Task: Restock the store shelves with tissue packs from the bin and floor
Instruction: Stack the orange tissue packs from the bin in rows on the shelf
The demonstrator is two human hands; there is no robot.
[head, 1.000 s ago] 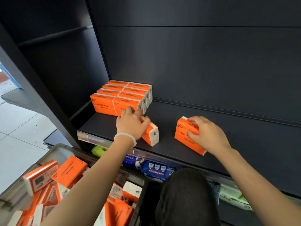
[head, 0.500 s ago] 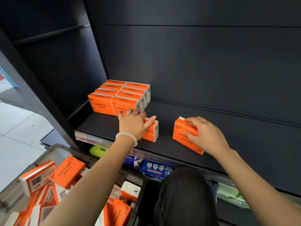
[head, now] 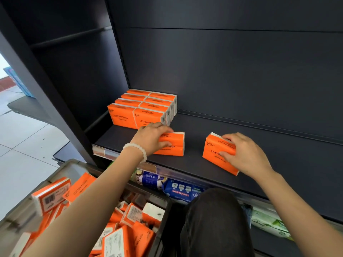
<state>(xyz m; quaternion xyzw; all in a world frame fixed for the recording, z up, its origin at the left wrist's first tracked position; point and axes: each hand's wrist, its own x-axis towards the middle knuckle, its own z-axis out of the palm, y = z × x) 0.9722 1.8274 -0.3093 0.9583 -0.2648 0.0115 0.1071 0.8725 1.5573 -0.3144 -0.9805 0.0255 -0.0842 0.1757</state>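
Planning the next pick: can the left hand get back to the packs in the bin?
Probably yes: the bin sits open-topped directly under the left forearm, nothing covering its packs. But the left hand first must release its shelf pack.

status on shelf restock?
Left hand grips orange tissue pack near stocked block. Right hand grips second orange pack. Dark shelf, nothing blocking.

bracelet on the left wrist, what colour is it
White, pale beads: the bracelet shows best in the head view.

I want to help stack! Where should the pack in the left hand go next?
Probably slide it back against the stacked orange tissue packs. The left hand grips a tissue pack standing just in front of that block, with a gap between them.
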